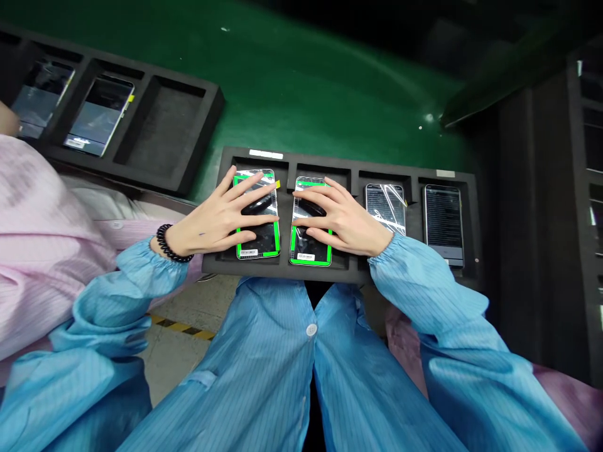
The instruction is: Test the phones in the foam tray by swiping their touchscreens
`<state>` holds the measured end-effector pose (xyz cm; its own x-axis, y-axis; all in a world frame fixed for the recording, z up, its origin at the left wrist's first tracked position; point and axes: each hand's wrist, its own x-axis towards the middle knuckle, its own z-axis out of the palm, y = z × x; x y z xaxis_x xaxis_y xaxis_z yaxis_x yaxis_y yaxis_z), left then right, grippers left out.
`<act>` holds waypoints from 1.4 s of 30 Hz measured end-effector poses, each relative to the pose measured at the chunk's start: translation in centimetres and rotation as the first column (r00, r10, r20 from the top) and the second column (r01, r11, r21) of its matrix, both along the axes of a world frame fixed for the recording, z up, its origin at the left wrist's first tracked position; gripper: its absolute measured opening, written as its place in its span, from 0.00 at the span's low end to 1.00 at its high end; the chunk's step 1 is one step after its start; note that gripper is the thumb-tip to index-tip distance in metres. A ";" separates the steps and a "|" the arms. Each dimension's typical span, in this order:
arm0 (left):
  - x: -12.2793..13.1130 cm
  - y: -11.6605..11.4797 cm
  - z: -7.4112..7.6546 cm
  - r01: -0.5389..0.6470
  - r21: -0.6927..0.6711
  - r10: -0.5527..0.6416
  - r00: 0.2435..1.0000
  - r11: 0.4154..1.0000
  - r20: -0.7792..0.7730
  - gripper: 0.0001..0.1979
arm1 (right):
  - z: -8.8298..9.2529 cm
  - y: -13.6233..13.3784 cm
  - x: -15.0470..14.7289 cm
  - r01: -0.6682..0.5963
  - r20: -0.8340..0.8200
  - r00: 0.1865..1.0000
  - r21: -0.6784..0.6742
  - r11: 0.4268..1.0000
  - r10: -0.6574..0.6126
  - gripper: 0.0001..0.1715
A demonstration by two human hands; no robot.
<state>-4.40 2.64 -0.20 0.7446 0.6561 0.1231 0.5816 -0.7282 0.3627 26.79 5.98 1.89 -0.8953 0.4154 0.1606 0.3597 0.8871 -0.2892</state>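
Observation:
A black foam tray (348, 274) has several compartments with phones in them. My left hand (219, 220) lies with fingers spread over the leftmost phone (264, 242), whose lit screen shows a green border. Over the second phone (309, 250), also green-edged, my right hand (342, 216) rests with its fingers apart. Neither hand is wrapped round a phone. Farther right, a third phone (384, 201) reflects bright streaks beside my right wrist. The rightmost phone (443, 220) shows a dark screen of text.
At the upper left, another black tray (200, 147) holds phones (97, 116) beside a person in a pink sleeve (32, 238). Behind lies the green tabletop (301, 94). Dark stacked trays (541, 207) stand at the right.

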 end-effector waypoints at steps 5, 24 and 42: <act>0.0 1.0 -0.1 -0.020 -0.002 0.021 0.998 1.000 0.058 0.24 | 0.1 0.8 0.0 0.032 0.006 0.999 0.005 0.999 -0.032 0.20; -0.5 5.0 0.2 -0.193 -0.047 0.196 0.978 0.980 0.077 0.29 | -0.3 3.9 -1.1 0.266 0.008 0.964 0.095 0.959 -0.267 0.23; 0.3 1.9 1.1 -0.087 -0.063 0.093 0.991 0.994 0.100 0.26 | 1.2 2.3 -0.9 0.018 -0.065 0.998 0.047 0.999 -0.015 0.19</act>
